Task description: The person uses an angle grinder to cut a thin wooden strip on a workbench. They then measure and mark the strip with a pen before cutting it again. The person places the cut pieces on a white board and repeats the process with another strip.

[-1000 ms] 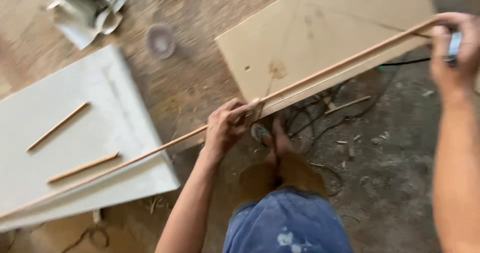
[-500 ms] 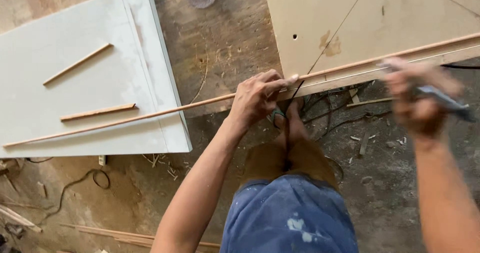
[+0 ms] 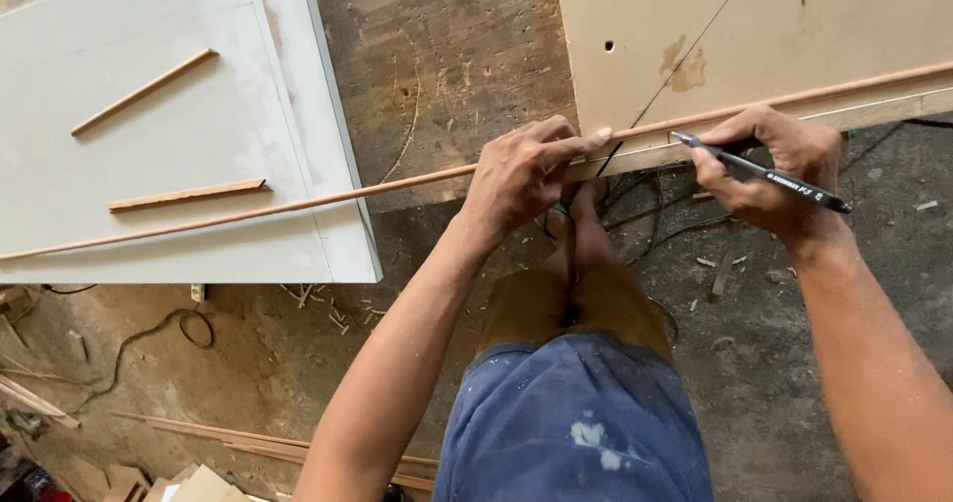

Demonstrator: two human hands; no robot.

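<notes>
A white panel (image 3: pixel 179 154) fills the upper left of the frame, with two short wood sticks (image 3: pixel 144 91) lying on it. A tan board (image 3: pixel 754 35) takes the upper right. A long thin strip (image 3: pixel 298 204) runs across both, from the left edge up to the right edge, bridging the gap between them. It looks light and whippy, likely to sag or snap if lifted by one end, so it is best held near the middle or over a support. The left hand (image 3: pixel 521 169) presses it against the board's lower edge, fingers closed over it. The right hand (image 3: pixel 774 169) pinches a black pen (image 3: pixel 759 171), tip seemingly at the strip. No containers show.
</notes>
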